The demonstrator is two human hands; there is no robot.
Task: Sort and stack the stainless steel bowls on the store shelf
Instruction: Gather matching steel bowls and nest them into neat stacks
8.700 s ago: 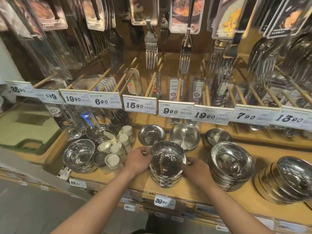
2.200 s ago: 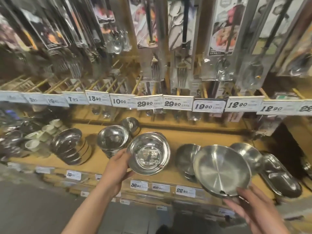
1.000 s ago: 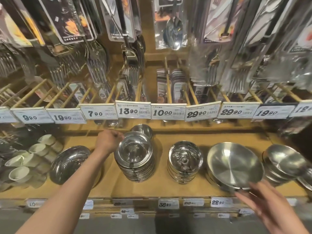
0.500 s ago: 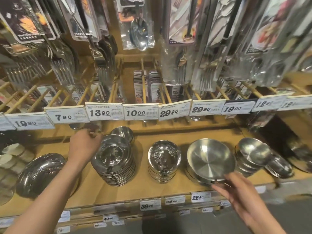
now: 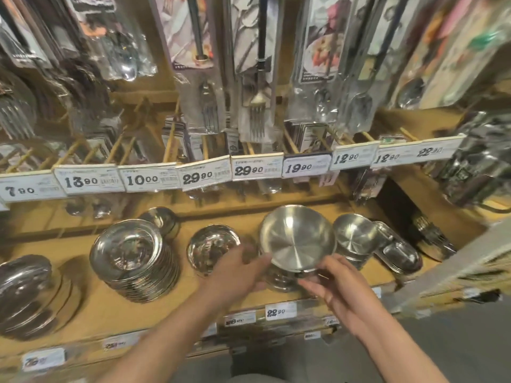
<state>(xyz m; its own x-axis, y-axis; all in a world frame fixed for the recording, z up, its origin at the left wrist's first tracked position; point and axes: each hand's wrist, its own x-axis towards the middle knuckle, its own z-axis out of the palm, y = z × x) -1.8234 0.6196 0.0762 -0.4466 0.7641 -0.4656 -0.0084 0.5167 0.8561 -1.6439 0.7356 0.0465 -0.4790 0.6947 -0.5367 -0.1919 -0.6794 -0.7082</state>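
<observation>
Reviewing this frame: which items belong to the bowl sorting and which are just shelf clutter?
Job:
wide brushed steel bowl, held tilted by left hand and right hand
tall stack of shiny steel bowls
smaller shiny bowl stack

Clutter:
white price tags
hanging packaged forks
oval steel trays

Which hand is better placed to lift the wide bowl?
Probably right. The right hand already touches the wide bowl at its near rim; the left hand only reaches toward its left edge.
</observation>
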